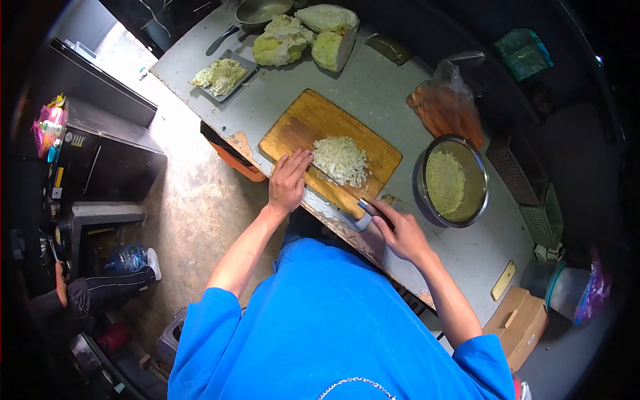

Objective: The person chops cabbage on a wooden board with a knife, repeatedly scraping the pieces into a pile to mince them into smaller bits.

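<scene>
A wooden cutting board (293, 130) lies on the table with a heap of finely chopped cabbage (341, 160) on it. My right hand (401, 233) is wrapped round the handle of a knife (339, 195), whose blade runs along the near side of the heap. At the other end of the blade, my left hand (289, 179) rests with fingers stretched out over the tip area, beside the cabbage. The fingers hide that tip. To the right stands a metal bowl (481, 200) with more chopped cabbage (445, 180) in it.
At the back are cabbage heads (333, 50), another knife (222, 40), a pan (263, 10) and cabbage leaves (223, 77) on a dark tray. Bagged carrots (447, 110) lie behind the bowl; a phone (503, 280) lies at right. Another person's leg (113, 290) shows at left.
</scene>
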{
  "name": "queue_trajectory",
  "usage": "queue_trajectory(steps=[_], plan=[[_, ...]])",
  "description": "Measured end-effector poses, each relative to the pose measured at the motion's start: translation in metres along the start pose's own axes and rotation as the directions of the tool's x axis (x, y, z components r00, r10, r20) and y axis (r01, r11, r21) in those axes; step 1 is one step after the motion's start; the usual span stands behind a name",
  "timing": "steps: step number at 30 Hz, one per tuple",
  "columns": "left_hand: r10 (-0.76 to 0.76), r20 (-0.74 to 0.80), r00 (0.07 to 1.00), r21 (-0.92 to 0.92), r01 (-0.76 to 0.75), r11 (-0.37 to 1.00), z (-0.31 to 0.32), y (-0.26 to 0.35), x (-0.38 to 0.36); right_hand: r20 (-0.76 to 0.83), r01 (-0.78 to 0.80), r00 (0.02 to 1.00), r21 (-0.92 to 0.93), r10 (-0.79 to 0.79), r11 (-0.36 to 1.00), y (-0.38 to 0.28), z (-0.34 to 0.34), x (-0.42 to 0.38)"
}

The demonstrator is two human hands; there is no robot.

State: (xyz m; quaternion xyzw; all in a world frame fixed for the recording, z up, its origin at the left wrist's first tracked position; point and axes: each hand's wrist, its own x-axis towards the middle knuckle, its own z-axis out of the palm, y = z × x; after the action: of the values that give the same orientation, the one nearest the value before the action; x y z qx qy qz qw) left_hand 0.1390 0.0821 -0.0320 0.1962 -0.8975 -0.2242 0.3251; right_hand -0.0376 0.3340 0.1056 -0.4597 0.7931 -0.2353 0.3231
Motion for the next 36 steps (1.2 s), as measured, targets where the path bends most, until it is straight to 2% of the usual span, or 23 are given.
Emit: queue_trajectory(steps=[2, 3, 5, 6, 7, 10, 14, 17, 18, 21, 23, 25, 27, 30, 32, 36], plan=[[-0.009, -0.017, 1.000, -0.024, 0.009, 1.000, 0.001, -0.003, -0.001, -0.032, 0.071, 0.997, -0.063, -0.073, 0.996, -0.015, 0.003, -0.004], [-0.016, -0.038, 0.999, -0.043, 0.015, 0.999, 0.002, -0.005, 0.000, -0.041, 0.062, 0.997, -0.057, -0.065, 0.996, -0.022, 0.004, -0.003], [-0.035, -0.012, 0.999, -0.086, 0.034, 0.996, 0.000, -0.010, 0.001, -0.010, 0.015, 1.000, -0.170, -0.017, 0.985, -0.039, 0.002, -0.004], [-0.023, 0.026, 0.999, -0.019, 0.024, 1.000, -0.004, -0.012, 0.002, -0.034, -0.002, 0.999, -0.192, -0.004, 0.981, -0.037, 0.006, -0.003], [-0.012, 0.065, 0.998, 0.045, 0.009, 0.999, -0.008, -0.014, 0.004, -0.044, -0.023, 0.999, -0.178, 0.015, 0.984, -0.032, 0.012, -0.002], [-0.013, 0.071, 0.997, -0.003, 0.013, 1.000, -0.008, -0.020, 0.006, -0.209, 0.067, 0.974, -0.124, -0.092, 0.990, 0.002, 0.046, 0.005], [0.052, 0.096, 0.994, 0.019, -0.054, 0.998, -0.004, -0.024, 0.004, -0.255, 0.114, 0.957, -0.104, -0.137, 0.988, 0.045, 0.077, 0.011], [0.019, 0.106, 0.994, -0.001, -0.019, 1.000, -0.006, -0.026, 0.004, -0.221, 0.137, 0.961, -0.151, -0.169, 0.979, 0.019, 0.044, 0.012], [0.010, 0.079, 0.997, -0.020, -0.008, 1.000, -0.005, -0.026, 0.004, -0.197, 0.114, 0.967, -0.221, -0.159, 0.968, -0.002, 0.027, 0.012], [-0.003, 0.054, 0.999, -0.037, 0.005, 0.999, -0.003, -0.025, 0.003, -0.175, 0.071, 0.979, -0.192, -0.105, 0.979, -0.016, 0.020, 0.015], [-0.005, 0.042, 0.999, -0.034, 0.006, 0.999, -0.004, -0.025, 0.006, -0.230, 0.087, 0.965, -0.168, -0.124, 0.982, 0.017, 0.048, 0.018], [0.084, 0.096, 0.992, 0.000, -0.084, 0.996, -0.006, -0.022, 0.006, -0.338, 0.184, 0.913, -0.160, -0.229, 0.970, 0.045, 0.071, 0.014], [0.054, 0.082, 0.995, -0.023, -0.052, 0.998, -0.007, -0.021, 0.008, -0.310, 0.188, 0.918, -0.209, -0.247, 0.960, 0.051, 0.067, 0.015], [0.016, 0.069, 0.997, -0.042, -0.013, 0.999, -0.006, -0.024, 0.005, -0.238, 0.184, 0.939, -0.261, -0.248, 0.948, 0.020, 0.035, 0.013], [0.010, 0.066, 0.998, -0.054, -0.007, 0.999, -0.004, -0.024, 0.006, -0.219, 0.104, 0.960, -0.297, -0.174, 0.949, -0.002, 0.021, 0.012], [0.033, 0.097, 0.995, -0.038, -0.030, 0.999, -0.007, -0.021, 0.007, -0.308, 0.164, 0.920, -0.261, -0.243, 0.951, 0.046, 0.062, 0.015]])
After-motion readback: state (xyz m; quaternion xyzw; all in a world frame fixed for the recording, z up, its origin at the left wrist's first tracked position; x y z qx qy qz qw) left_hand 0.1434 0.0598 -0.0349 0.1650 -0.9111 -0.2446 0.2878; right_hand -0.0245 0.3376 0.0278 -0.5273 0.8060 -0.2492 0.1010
